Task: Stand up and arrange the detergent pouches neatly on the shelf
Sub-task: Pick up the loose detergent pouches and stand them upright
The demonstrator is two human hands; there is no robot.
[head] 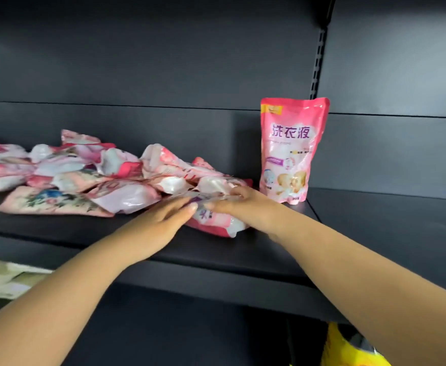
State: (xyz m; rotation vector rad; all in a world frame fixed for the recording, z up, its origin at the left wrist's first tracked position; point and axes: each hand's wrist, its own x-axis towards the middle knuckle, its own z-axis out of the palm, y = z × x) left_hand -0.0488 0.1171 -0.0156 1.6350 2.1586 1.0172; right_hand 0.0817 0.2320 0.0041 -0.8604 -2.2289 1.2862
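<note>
- While lying flat at the near right end of the heap, nearest pouch (pixel 214 220) sits directly under both hands, long axis seemingly running left-right along the shelf (pixel 243 249), near edge overhanging toward the camera.
- Left hand (pixel 163 220): laid on the pouch's left part, fingers fairly straight and close together, tips touching the film; pressing rather than gripping, as far as can be told.
- Right hand (pixel 232 202): reaching across the pouch's top edge, fingers curled over it, apparently pinching the film; thumb side hidden, so grip only judged.
- Standing pouch (pixel 293 151): upright against the back panel, just to the right of the right hand, apart from the heap.
- Heap of pouches (pixel 84 178): all lying flat and overlapped, stretching leftward out of view.
- Judged next: tip the held pouch up onto its base and set it just left of the upright one; right hand nearer that spot, short move rightward and back.
- Risk: soft film sagging, neighbours dragged along.
</note>
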